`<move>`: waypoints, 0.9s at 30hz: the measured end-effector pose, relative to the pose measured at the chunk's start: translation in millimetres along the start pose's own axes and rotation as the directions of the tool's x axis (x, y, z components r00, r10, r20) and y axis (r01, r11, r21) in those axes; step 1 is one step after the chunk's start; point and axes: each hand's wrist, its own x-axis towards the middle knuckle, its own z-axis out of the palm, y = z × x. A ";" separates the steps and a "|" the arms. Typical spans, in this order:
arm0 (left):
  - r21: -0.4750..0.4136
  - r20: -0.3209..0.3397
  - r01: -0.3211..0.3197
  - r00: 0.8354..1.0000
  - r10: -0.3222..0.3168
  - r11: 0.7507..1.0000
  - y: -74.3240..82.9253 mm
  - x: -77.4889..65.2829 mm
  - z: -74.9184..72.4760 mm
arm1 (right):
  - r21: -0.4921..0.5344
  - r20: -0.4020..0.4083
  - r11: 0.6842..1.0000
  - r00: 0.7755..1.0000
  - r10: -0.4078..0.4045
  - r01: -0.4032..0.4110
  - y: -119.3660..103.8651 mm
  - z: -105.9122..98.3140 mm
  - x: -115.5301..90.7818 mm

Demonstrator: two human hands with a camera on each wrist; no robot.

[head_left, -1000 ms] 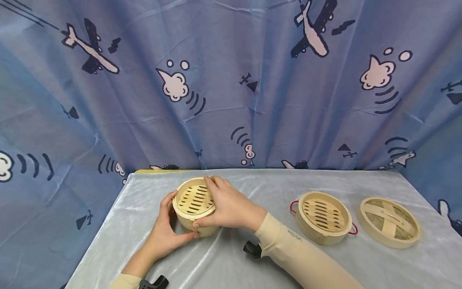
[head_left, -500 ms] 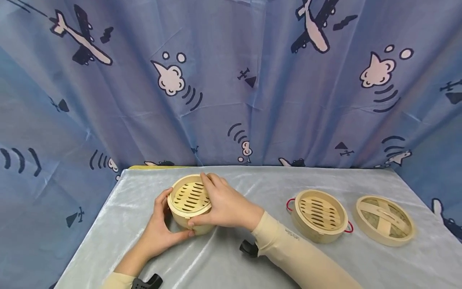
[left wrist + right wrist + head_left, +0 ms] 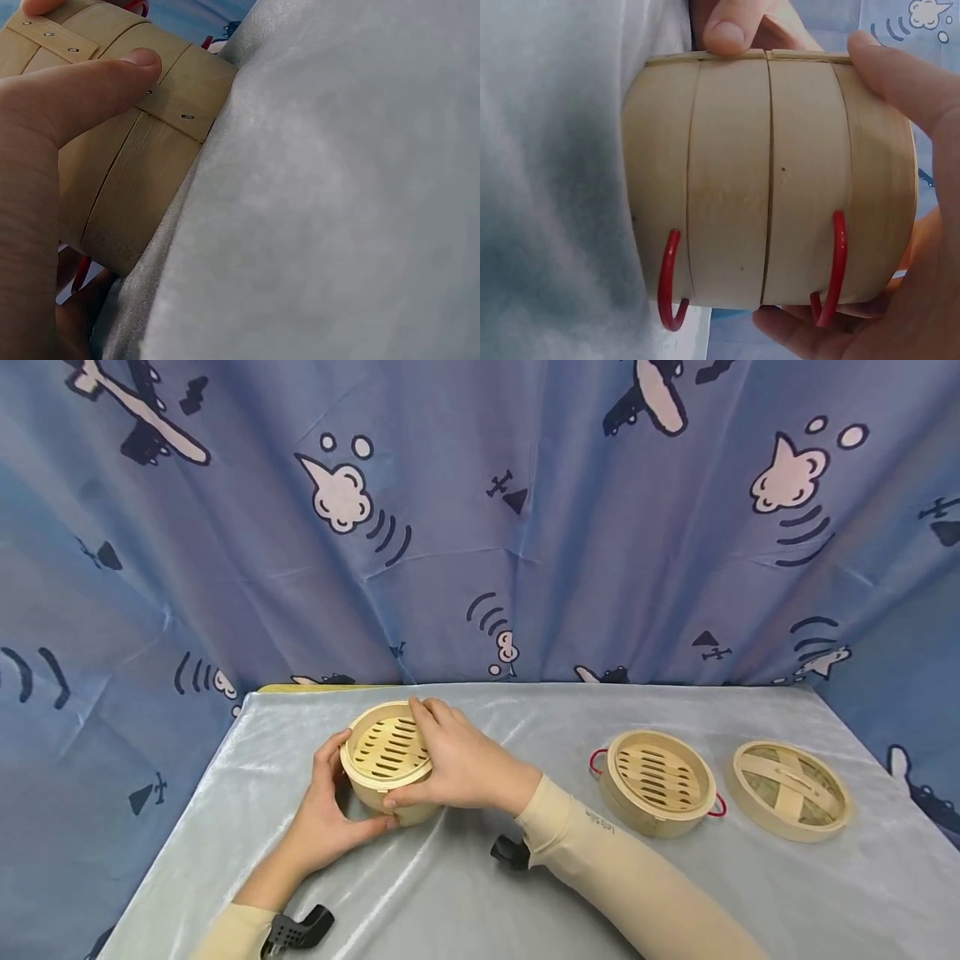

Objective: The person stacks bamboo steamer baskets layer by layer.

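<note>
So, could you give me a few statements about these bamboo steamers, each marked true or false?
1. The left grip and right grip hold the same bamboo steamer stack. True.
2. In the head view, the bamboo lid lies right of the single bamboo steamer. True.
3. The bamboo lid covers the bamboo steamer stack. False: no lid is on it.
4. Two red handles show in the right wrist view. True.
5. Two bamboo lids show. False: just one.

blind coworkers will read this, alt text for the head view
A person's left hand and right hand hold two stacked bamboo steamers on gray cloth. A red-handled steamer and a lid sit to the right; a blue patterned curtain hangs behind.
</note>
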 end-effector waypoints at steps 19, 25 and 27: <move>0.006 -0.009 0.062 0.998 -0.062 0.998 1.8 -7.8 7.6 | -0.012 0.068 1.000 0.998 0.002 -0.001 8.0 -7.1 -10.5; 0.000 -0.007 0.034 0.999 -0.034 0.999 2.9 -2.4 4.4 | -0.013 0.014 0.999 0.999 0.039 -0.039 13.7 -22.3 -17.9; 0.005 -0.007 0.030 1.000 -0.030 1.000 4.5 0.1 2.0 | -0.022 0.006 0.999 0.999 0.044 -0.044 16.0 -29.1 -19.5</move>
